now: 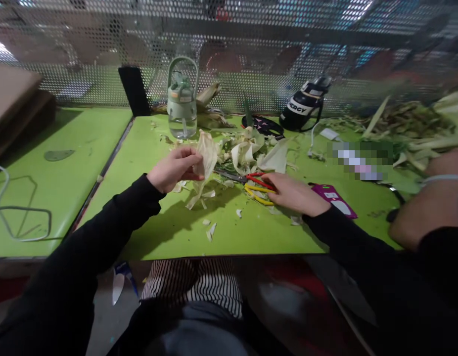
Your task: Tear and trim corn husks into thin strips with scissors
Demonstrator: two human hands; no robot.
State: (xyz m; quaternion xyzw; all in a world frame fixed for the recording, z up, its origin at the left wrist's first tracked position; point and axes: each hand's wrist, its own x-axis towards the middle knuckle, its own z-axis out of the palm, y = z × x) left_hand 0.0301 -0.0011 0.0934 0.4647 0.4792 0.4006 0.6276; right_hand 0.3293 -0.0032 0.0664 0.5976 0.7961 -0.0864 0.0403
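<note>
Between the thumb and fingers of my left hand [179, 168] is a pale, dry corn husk [207, 152], held up above the green table. My right hand [294, 192] grips a pair of scissors [255, 184] with red and yellow handles. Their dark blades point left toward the husk, and I cannot tell whether they touch it. Behind both hands lies a heap of husk pieces [247, 151], with cut scraps [211, 231] scattered on the table in front.
A green water bottle [182, 106] and a tilted black bottle [302, 106] stand at the back. A dark phone [134, 91] leans against the perforated screen. Beside my right arm are a purple tag [336, 200] and another person's hands [429, 207]. Cardboard [14, 99] sits far left.
</note>
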